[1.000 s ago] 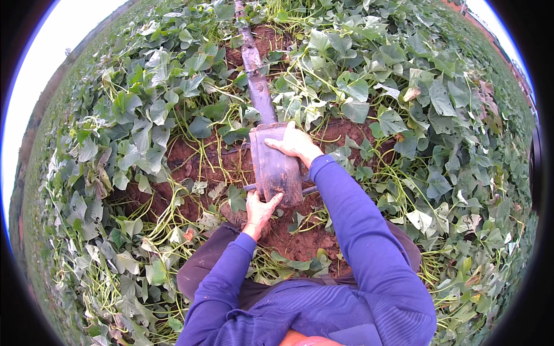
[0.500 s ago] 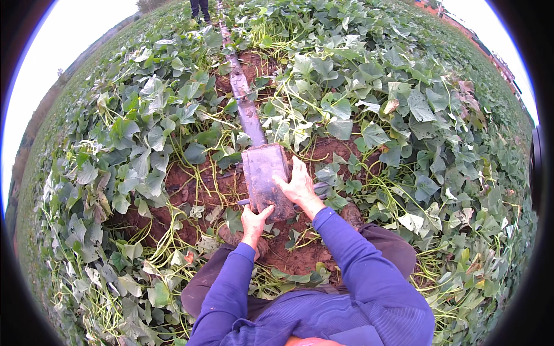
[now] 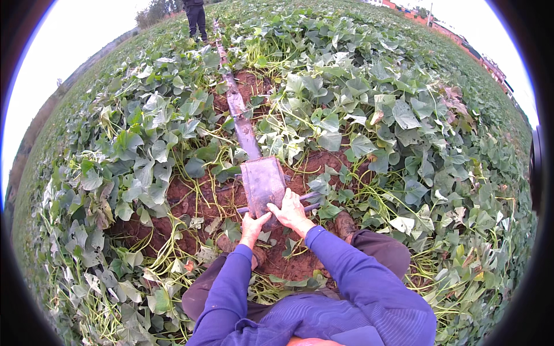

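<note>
Between my boots is a dark, mud-smeared rectangular block [image 3: 262, 180], like a flat-faced box; its exact kind I cannot make out. My left hand [image 3: 252, 226] grips its near left corner, thumb across the top face. My right hand [image 3: 292, 213] holds the near right side, with its thumb close to the left one. The fingers under the block are hidden. A long muddy purple-grey strip [image 3: 242, 124] runs away from the block's far end; whether they are joined I cannot tell. Thin dark rods [image 3: 309, 198] stick out beside the block near my right hand.
Leafy green vines [image 3: 144, 132] spread on both sides, over red-brown soil [image 3: 187, 199]. My two boots [image 3: 346, 226] flank the block. At the far end of the strip a person [image 3: 195, 20] in dark trousers stands. Low buildings [image 3: 456, 34] line the far right.
My right hand has slid nearer along the block, toward my left hand. The block's far end appears lower in view. The view has tilted up slightly, showing more of the standing person.
</note>
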Available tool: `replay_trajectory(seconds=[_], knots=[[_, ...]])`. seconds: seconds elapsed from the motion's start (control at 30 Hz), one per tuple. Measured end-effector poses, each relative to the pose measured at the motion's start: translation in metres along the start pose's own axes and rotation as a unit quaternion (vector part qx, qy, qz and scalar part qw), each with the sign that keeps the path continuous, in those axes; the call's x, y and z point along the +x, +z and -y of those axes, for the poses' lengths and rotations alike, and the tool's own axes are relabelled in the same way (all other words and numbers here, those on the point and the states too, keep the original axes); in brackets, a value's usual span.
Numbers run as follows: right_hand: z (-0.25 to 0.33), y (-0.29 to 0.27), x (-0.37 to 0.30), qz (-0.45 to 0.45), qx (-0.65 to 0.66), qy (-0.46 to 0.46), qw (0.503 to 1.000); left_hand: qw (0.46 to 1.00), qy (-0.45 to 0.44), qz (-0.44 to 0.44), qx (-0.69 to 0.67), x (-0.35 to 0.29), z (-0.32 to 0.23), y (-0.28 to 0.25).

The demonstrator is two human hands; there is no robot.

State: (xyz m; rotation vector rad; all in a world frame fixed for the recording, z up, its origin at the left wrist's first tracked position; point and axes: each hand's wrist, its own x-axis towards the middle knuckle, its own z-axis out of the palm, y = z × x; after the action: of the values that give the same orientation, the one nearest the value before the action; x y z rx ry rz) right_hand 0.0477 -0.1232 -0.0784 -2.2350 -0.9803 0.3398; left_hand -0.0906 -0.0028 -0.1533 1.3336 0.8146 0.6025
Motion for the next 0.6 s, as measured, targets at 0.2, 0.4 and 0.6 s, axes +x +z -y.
replay_trajectory(seconds=[0.2, 0.4, 0.6], knots=[[0.006, -0.007, 0.000, 0.046, -0.010, 0.021, 0.999, 1.000, -0.005, 0.004, 0.015, 0.003, 0.003, -0.005], [0.006, -0.005, 0.001, 0.062, -0.001, 0.025, 0.998, 0.997, -0.026, 0.037, -0.056, -0.001, -0.004, -0.006], [0.008, -0.001, 0.003, 0.051, 0.014, 0.025, 0.998, 0.997, -0.027, 0.028, -0.074, -0.001, -0.008, -0.006]])
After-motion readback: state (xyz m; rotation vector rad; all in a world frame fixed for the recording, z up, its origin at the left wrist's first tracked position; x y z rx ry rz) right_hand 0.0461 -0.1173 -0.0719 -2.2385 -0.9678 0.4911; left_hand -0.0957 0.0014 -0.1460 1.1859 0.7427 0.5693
